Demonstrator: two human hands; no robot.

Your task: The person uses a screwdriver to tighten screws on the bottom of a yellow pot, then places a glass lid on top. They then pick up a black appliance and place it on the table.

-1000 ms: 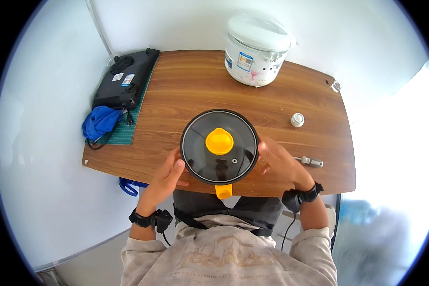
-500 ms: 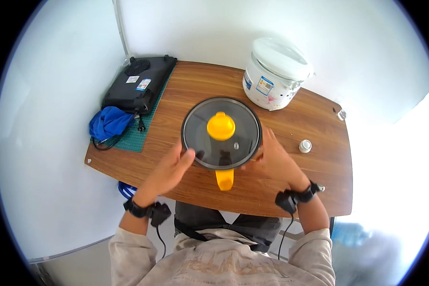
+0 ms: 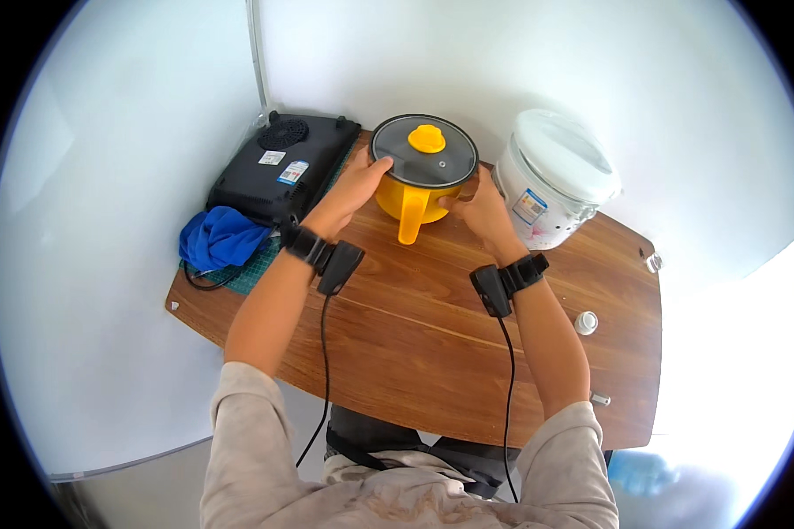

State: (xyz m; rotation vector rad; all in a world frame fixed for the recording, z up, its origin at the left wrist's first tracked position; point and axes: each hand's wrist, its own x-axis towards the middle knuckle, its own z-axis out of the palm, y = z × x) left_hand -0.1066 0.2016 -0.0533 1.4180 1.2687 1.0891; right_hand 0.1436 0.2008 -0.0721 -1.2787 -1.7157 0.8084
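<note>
A yellow pot stands at the back of the wooden table, covered by a dark-rimmed glass lid with a yellow knob. Its yellow handle points toward me. My left hand clasps the pot's left side, the thumb at the lid's rim. On the opposite side my right hand grips the pot, its thumb against the yellow wall beside the handle. The outer fingers of both hands are partly hidden behind the pot.
Close right of the pot is a white rice cooker. At the left, an upturned black appliance and a blue cloth lie on a green mat. A small white jar sits on the table's right side. Walls rise behind and left.
Both hands have carried the lidded pot away from me to the back of the table, between the black appliance and the rice cooker. My view has shifted slightly.
</note>
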